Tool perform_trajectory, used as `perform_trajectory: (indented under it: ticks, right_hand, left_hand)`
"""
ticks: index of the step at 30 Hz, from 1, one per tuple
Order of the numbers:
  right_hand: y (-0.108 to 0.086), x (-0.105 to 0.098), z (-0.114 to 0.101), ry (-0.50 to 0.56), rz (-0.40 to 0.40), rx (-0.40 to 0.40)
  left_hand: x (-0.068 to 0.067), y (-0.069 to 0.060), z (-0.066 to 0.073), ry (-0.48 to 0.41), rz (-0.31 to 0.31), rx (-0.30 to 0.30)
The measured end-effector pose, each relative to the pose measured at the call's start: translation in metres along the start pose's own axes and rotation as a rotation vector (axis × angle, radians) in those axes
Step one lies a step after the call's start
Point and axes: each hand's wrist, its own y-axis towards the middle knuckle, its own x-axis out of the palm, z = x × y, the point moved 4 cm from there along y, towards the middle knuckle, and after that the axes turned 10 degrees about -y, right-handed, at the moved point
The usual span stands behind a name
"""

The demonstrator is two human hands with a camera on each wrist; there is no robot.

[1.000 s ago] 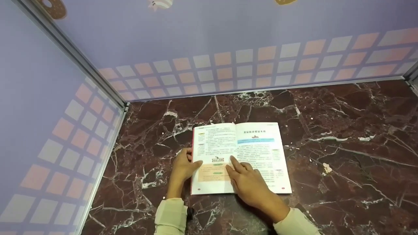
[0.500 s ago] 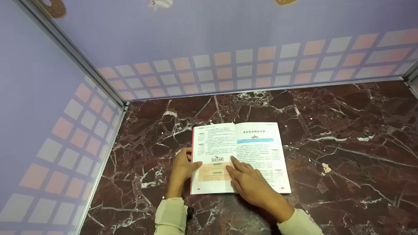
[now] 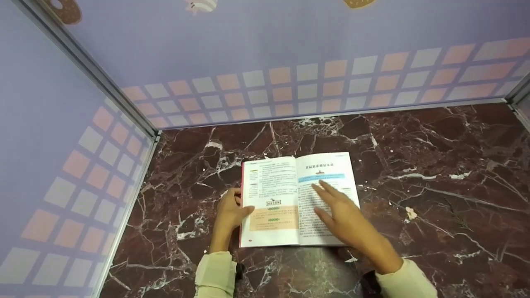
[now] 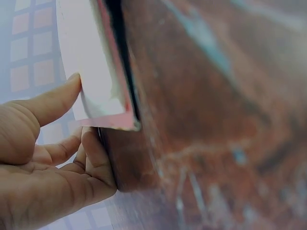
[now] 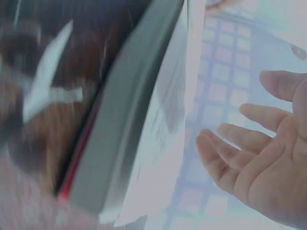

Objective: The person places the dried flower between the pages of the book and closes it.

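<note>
An open book (image 3: 273, 178) with printed pages and a red cover edge lies on the dark marble-patterned surface. My left hand (image 3: 232, 211) holds its left edge. In the left wrist view, the thumb lies on the page side of the book (image 4: 91, 57), and the fingers are at the underside near the corner. Over the right-hand page is my right hand (image 3: 341, 217), its fingers extended. The right wrist view shows a gap between that hand (image 5: 268, 148) and the book's page (image 5: 158, 143), with nothing held.
A lilac wall panel (image 3: 248, 41) with pink and white squares stands behind the surface. Another panel (image 3: 54, 145) borders it on the left. A small pale scrap (image 3: 410, 213) lies right of the book, with tiny specks scattered about.
My right hand has moved from the book's lower middle, near the fold, up and right over the right-hand page. My left hand keeps its hold on the left edge.
</note>
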Motion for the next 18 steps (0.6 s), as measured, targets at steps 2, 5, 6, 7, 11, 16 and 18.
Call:
perform_trajectory:
  ticks: [2, 5, 6, 7, 11, 16, 18]
  right_hand:
    - [0.0, -0.007, 0.006, -0.001, 0.031, 0.011]
    - [-0.001, -0.014, 0.015, -0.007, 0.065, 0.021]
    - [-0.001, -0.017, 0.017, -0.011, 0.076, 0.023]
    - [-0.001, -0.018, 0.02, -0.016, 0.088, 0.024]
    - [-0.004, -0.024, 0.028, -0.025, 0.105, 0.043]
    - [-0.006, -0.026, 0.037, -0.028, 0.103, 0.069]
    - [-0.007, -0.027, 0.04, -0.029, 0.099, 0.077]
  left_hand:
    - [0.0, 0.0, 0.0, -0.006, 0.001, -0.006]
    - [-0.001, -0.001, 0.001, -0.011, 0.0, -0.001]
    - [0.0, -0.001, 0.001, -0.013, -0.001, 0.0]
    - [0.0, 0.0, 0.001, -0.013, -0.001, -0.003]
    - [-0.001, 0.0, 0.0, -0.01, 0.001, 0.003]
    - [-0.001, 0.001, 0.001, 0.006, 0.002, 0.015]
    - [-0.001, 0.001, 0.001, 0.013, 0.003, 0.017]
